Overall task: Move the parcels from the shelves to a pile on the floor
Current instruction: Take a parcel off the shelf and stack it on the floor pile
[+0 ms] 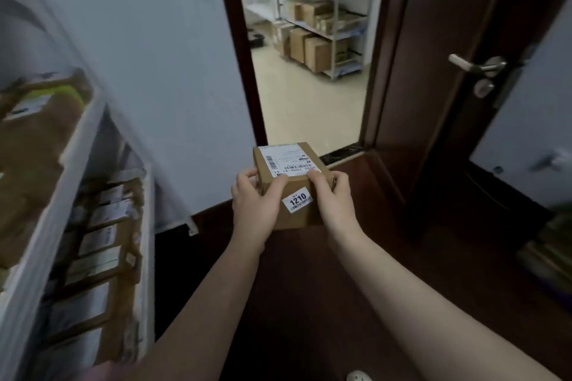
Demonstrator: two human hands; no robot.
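A small cardboard parcel, a plain brown cube with crisp edges and a matte surface, is held in the air in front of the person, above the dark, glossy wooden floor and just short of the doorway threshold. The left hand grips its left side, fingers curled round the far edge and thumb pressed along the near top edge; the right hand clasps the right side in the same way. A white rectangular shipping label with barcodes covers most of the top face. A smaller white sticker printed "1210" sits slightly askew on the near face.

Along the left edge of the view runs a white shelf unit, blurred, packed with brown boxes bearing pale labels. Ahead, a dark wood door with a brushed-metal lever handle stands open onto a pale smooth floor. There a light metal rack holds more cardboard boxes.
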